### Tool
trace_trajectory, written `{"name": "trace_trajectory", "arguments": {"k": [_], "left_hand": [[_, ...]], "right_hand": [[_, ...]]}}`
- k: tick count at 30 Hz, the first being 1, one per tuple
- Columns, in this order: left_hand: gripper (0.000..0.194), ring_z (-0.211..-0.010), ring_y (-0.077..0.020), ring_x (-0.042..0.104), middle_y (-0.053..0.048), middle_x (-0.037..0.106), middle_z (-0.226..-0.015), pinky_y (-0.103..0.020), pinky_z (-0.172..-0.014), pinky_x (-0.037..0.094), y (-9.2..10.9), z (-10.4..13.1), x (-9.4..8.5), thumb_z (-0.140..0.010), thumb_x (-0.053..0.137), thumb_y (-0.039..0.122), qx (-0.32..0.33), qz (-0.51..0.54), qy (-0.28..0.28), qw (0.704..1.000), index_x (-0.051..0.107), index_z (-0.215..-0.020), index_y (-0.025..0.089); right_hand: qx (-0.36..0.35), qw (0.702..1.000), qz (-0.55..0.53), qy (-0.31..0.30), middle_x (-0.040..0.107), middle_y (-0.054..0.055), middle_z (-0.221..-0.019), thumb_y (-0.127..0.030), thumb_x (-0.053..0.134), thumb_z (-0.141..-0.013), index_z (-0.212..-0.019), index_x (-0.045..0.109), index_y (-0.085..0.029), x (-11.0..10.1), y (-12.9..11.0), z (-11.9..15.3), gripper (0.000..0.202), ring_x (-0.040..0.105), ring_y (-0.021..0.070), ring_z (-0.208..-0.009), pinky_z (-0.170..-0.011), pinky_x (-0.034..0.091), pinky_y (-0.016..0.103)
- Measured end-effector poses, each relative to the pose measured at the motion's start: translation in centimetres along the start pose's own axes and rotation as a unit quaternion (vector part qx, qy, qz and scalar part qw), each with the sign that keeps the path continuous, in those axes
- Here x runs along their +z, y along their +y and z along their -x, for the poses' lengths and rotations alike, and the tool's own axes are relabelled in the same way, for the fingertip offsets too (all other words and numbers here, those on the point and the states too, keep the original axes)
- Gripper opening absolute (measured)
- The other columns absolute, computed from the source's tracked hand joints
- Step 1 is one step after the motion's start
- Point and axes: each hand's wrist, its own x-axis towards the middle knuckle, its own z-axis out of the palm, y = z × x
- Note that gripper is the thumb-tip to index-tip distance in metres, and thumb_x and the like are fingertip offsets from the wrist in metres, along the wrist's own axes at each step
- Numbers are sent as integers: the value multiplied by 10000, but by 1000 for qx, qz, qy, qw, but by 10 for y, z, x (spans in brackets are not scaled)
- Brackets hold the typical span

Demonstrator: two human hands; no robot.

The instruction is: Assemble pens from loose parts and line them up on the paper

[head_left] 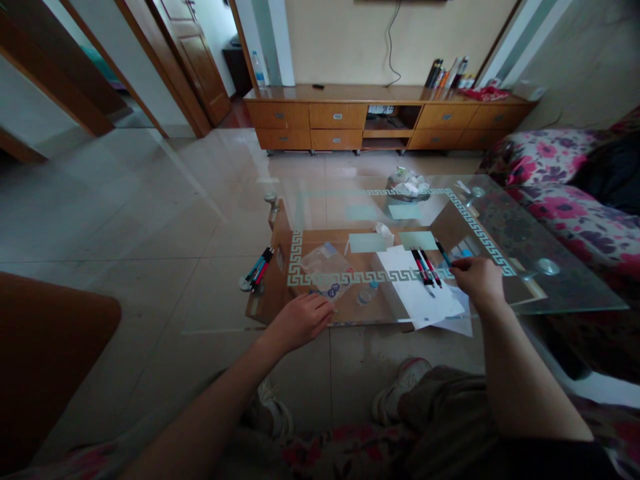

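My right hand (pixel 477 281) pinches the end of a dark blue pen (pixel 443 254) over the right side of white paper sheets (pixel 425 300) on the glass table. Beside it on the paper lie several red and black pens (pixel 426 268). My left hand (pixel 303 320) rests at the table's near edge with its fingers curled; what they hold, if anything, is too small to make out. Just beyond it is a clear plastic bag (pixel 327 267). At the table's left end lies a bunch of several pens (pixel 259 269).
The glass table (pixel 575 280) has rounded metal supports. A bag-filled basket (pixel 407 185) stands at its far side, with a crumpled tissue (pixel 385 233) nearer. A small clear container (pixel 367 293) shows near the left hand. A floral sofa (pixel 565 207) is at right, a wooden cabinet (pixel 340 117) beyond.
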Motion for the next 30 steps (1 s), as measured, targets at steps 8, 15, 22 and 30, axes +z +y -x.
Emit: {"name": "trace_trajectory", "arguments": {"k": [8,15,22,30], "left_hand": [[188,-905,-204,615,-76,659,-936,-337,-808,496,-6,3,3,-984,479,243,-4,-21,-33,999,639,-1061,179],[194,-922,-208,612,-77,657,-936,-341,-820,494,-6,2,4,-988,469,239,-1,-21,-39,999,641,-1048,174],[188,-867,-192,604,-68,648,-898,-326,-791,491,-6,1,4,-987,472,240,-6,-16,-33,999,648,-993,174],[189,-881,-196,612,-72,655,-912,-325,-789,494,-7,2,5,-986,476,246,-4,-20,-36,999,649,-1019,177]], "right_hand": [[28,994,62,-88,744,157,-924,-201,646,-746,-947,794,-157,25,-6,-5,254,699,305,-903,-802,521,376],[40,992,60,-100,738,173,-973,-165,618,-721,-1006,784,-157,27,-11,-4,330,690,329,-949,-802,522,386],[18,992,68,-105,739,186,-960,-172,587,-759,-963,790,-154,26,-16,-3,288,697,345,-950,-824,516,408],[19,992,70,-104,741,195,-967,-194,644,-744,-994,796,-133,23,-24,0,298,699,331,-953,-825,528,379]]}}
